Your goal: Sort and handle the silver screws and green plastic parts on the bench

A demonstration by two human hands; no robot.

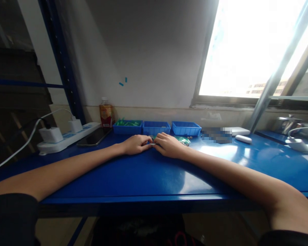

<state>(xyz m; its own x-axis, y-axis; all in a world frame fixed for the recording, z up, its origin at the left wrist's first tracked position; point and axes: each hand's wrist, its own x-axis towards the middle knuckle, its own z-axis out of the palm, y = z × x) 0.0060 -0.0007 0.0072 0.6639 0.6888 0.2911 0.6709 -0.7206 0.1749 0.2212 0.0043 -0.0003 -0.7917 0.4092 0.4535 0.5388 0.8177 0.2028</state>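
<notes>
My left hand (135, 144) and my right hand (169, 146) rest on the blue table (154, 177), fingertips meeting over a small pale part (152, 144) pinched between them. Both hands are closed around it; the part is too small to name. A small heap of green pieces (182, 139) lies just behind my right hand. Behind the hands stand three blue trays: the left tray (127, 127) holds green pieces, the middle tray (156, 128) and the right tray (186, 128) show no clear contents.
A white power strip (66, 137) with chargers and a dark phone (93, 138) lie at the left. An orange bottle (106, 114) stands by the wall. White devices (240, 131) and a metal pot (289, 123) sit at the right under the window.
</notes>
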